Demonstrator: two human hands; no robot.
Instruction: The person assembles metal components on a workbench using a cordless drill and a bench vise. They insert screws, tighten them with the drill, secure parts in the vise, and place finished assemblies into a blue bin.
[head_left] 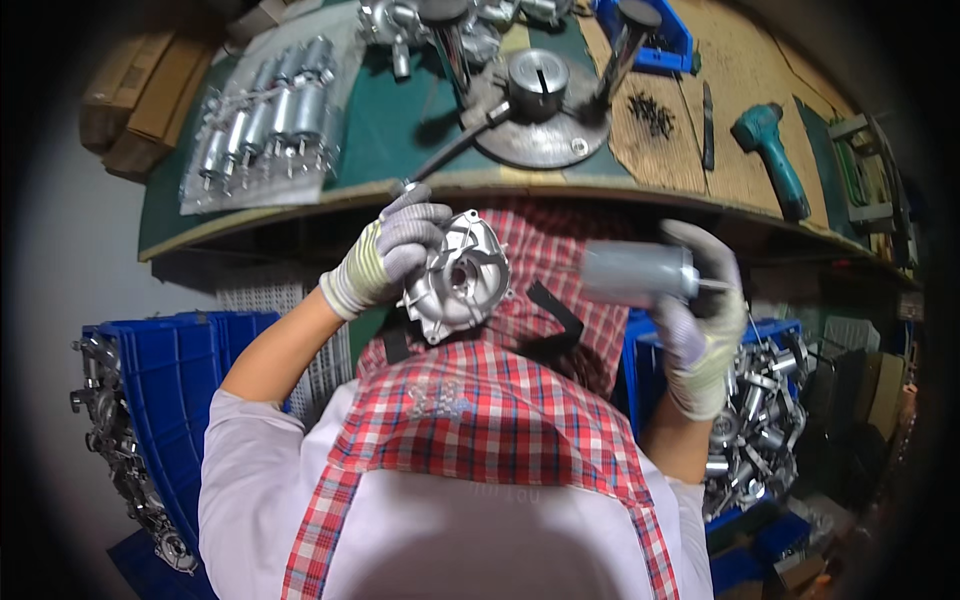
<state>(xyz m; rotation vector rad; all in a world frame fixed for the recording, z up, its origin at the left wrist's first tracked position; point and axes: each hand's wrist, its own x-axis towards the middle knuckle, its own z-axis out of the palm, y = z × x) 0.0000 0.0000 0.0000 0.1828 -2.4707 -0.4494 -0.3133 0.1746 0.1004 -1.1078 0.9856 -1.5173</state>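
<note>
My left hand [396,250], in a pale work glove, is closed on a silver cast-metal housing [466,285] with a round bore and screw lugs, held in front of my apron. Its upper fingers are close to the end of a dark lever bar [455,150]; whether they touch it I cannot tell. Over to the right, my gloved right hand [705,320] grips a grey cylindrical motor [635,272], which lies roughly level with its thin shaft toward the palm. Motion blurs this hand and the motor. A gap separates the motor from the housing.
On the bench stands a round metal fixture [540,85] with two posts. Bagged motors [270,110] lie left; dark screws [652,116], a knife-like tool [708,125] and a teal power driver [772,160] lie right. Blue crates [170,400] with metal parts [755,425] flank me.
</note>
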